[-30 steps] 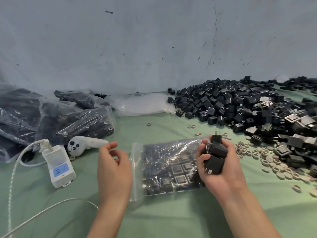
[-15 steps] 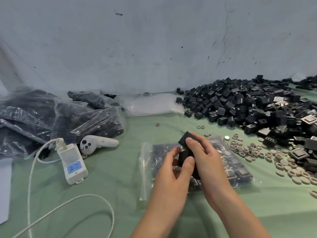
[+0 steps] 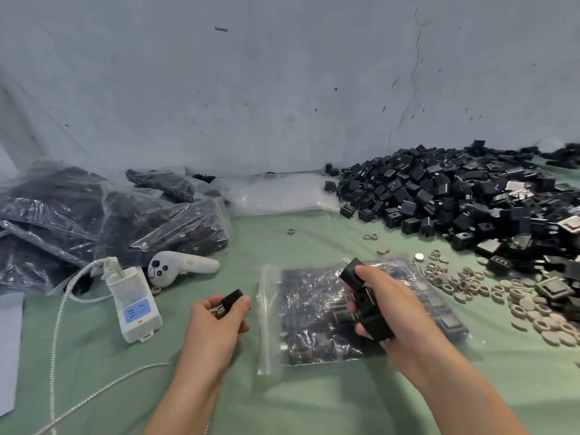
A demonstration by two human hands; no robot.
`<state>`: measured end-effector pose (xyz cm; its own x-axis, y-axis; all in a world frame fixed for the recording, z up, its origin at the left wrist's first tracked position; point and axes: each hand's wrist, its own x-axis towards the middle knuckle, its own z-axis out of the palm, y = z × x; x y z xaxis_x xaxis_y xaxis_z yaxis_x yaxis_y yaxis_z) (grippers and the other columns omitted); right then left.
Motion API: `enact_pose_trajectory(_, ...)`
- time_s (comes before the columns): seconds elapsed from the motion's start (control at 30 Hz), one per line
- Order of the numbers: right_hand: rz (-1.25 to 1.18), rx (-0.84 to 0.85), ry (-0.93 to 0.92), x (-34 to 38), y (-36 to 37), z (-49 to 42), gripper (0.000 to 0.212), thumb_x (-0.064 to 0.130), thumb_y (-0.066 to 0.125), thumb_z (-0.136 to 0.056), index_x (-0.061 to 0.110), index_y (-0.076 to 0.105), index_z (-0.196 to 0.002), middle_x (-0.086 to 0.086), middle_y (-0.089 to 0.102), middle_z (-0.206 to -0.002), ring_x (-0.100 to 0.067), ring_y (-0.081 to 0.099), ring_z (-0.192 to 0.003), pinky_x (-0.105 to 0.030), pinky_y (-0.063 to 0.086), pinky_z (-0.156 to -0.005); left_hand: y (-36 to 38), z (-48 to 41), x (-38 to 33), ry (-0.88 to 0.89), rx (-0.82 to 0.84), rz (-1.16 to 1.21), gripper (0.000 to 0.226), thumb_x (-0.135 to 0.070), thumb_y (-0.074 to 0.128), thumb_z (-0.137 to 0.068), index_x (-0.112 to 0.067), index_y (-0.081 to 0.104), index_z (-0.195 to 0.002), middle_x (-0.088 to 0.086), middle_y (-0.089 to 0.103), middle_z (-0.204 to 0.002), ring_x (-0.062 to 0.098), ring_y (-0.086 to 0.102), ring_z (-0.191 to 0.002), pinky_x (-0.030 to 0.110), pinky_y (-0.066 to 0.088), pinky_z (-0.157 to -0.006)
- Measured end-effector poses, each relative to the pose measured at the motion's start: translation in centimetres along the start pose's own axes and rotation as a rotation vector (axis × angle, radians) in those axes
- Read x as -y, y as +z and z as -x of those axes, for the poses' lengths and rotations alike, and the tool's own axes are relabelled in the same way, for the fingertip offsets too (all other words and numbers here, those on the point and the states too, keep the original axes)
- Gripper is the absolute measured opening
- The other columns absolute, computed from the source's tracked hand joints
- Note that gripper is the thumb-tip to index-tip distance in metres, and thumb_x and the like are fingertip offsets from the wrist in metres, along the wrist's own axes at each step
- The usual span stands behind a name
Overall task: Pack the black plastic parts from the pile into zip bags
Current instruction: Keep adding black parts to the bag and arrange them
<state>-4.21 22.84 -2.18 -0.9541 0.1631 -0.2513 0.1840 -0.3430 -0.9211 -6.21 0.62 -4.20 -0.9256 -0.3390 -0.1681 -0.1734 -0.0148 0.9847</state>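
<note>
The green desk fills the lower view. At two o'clock the pile of loose black plastic pieces lies against the wall. At nine o'clock sit filled bags. A zip bag, partly filled, lies flat near five o'clock, its zip strip turned toward nine. At four o'clock are scattered grey rings. Over the bag, the right hand has its grip curled round several black parts. Just beside the zip strip, at six o'clock, the left hand pinches one black part in its grip. At eight o'clock lie a white adapter and controller.
</note>
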Motion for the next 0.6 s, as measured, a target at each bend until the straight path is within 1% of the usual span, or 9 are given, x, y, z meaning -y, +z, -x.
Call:
enact_pose_trajectory(0.03, 0.015, 0.024, 0.005, 0.0, 0.0, 0.0, 0.022, 0.032, 0.067, -0.09, 0.011, 0.072, -0.096, -0.007, 0.068, -0.081, -0.016, 0.059, -0.059, -0.027, 0.043, -0.044, 0.2, -0.1, 0.2, 0.015, 0.017, -0.024, 0.035, -0.019, 0.073, -0.089, -0.014, 0.052, -0.116, 0.006, 0.067, -0.088, 0.014, 0.062, -0.066, 0.027, 0.046, -0.057)
enact_pose_trajectory(0.1, 0.053, 0.084, 0.043, 0.2, -0.1, 0.1, 0.025, 0.034, 0.068, -0.089, 0.01, 0.074, -0.094, -0.007, 0.071, -0.084, -0.015, 0.059, -0.059, -0.026, 0.043, -0.044, 0.5, -0.2, 0.2, 0.043, 0.056, -0.062, 0.031, -0.014, 0.072, -0.089, -0.016, 0.057, -0.116, 0.004, 0.067, -0.092, 0.014, 0.061, -0.07, 0.026, 0.046, -0.063)
enact_pose_trajectory(0.2, 0.127, 0.181, 0.127, 0.5, -0.2, 0.3, 0.03, 0.037, 0.069, -0.089, 0.009, 0.074, -0.102, -0.008, 0.076, -0.096, -0.016, 0.061, -0.06, -0.026, 0.044, -0.044, 0.8, -0.1, 0.0, 0.012, 0.101, -0.026, 0.031, 0.004, 0.067, -0.087, -0.017, 0.062, -0.109, 0.008, 0.068, -0.095, 0.017, 0.06, -0.074, 0.025, 0.048, -0.071)
enact_pose_trajectory(0.27, 0.164, 0.213, 0.16, 0.6, -0.2, 0.5, 0.028, 0.036, 0.068, -0.09, 0.011, 0.073, -0.103, -0.011, 0.076, -0.1, -0.017, 0.061, -0.062, -0.025, 0.044, -0.043, 0.9, -0.2, 0.0, -0.047, 0.109, 0.046, 0.033, 0.01, 0.062, -0.086, -0.017, 0.061, -0.106, 0.014, 0.068, -0.094, 0.021, 0.059, -0.072, 0.03, 0.05, -0.074)
enact_pose_trajectory(0.37, 0.169, 0.21, 0.176, 0.7, -0.4, 0.4, 0.028, 0.034, 0.067, -0.092, 0.009, 0.072, -0.106, -0.012, 0.076, -0.102, -0.018, 0.06, -0.063, -0.025, 0.043, -0.042, 1.0, -0.6, 0.2, -0.094, 0.116, 0.109, 0.027, 0.008, 0.059, -0.088, -0.013, 0.058, -0.105, 0.017, 0.069, -0.092, 0.024, 0.061, -0.071, 0.037, 0.054, -0.079)
enact_pose_trajectory(0.43, 0.171, 0.188, 0.172, 0.7, -0.6, 0.3, 0.03, 0.033, 0.068, -0.091, 0.007, 0.072, -0.106, -0.013, 0.076, -0.102, -0.018, 0.06, -0.062, -0.025, 0.043, -0.042, 1.2, -0.7, 0.3, -0.098, 0.13, 0.128, 0.018, 0.003, 0.057, -0.092, -0.011, 0.056, -0.105, 0.016, 0.071, -0.086, 0.023, 0.065, -0.067, 0.037, 0.057, -0.074)
enact_pose_trajectory(0.5, 0.176, 0.18, 0.157, 0.7, -0.8, 0.1, 0.032, 0.034, 0.069, -0.09, 0.005, 0.073, -0.104, -0.015, 0.075, -0.104, -0.018, 0.059, -0.061, -0.026, 0.043, -0.043, 1.4, -0.7, 0.3, -0.108, 0.172, 0.122, 0.008, -0.004, 0.055, -0.096, -0.006, 0.058, -0.104, 0.012, 0.071, -0.079, 0.019, 0.067, -0.061, 0.032, 0.058, -0.063)
enact_pose_trajectory(0.57, 0.168, 0.189, 0.143, 0.7, -0.8, -0.1, 0.032, 0.034, 0.071, -0.089, 0.005, 0.075, -0.101, -0.017, 0.073, -0.106, -0.016, 0.059, -0.061, -0.026, 0.044, -0.044, 1.5, -0.6, 0.2, -0.127, 0.228, 0.128, 0.013, -0.01, 0.053, -0.099, 0.001, 0.061, -0.099, 0.009, 0.07, -0.071, 0.018, 0.07, -0.059, 0.027, 0.057, -0.054)
enact_pose_trajectory(0.6, 0.166, 0.195, 0.136, 0.6, -0.7, -0.1, 0.031, 0.035, 0.072, -0.088, 0.007, 0.077, -0.098, -0.017, 0.073, -0.107, -0.016, 0.059, -0.061, -0.026, 0.044, -0.045, 1.6, -0.6, 0.1, -0.142, 0.242, 0.159, 0.016, -0.011, 0.054, -0.099, 0.003, 0.062, -0.098, 0.01, 0.07, -0.07, 0.02, 0.072, -0.062, 0.025, 0.057, -0.053)
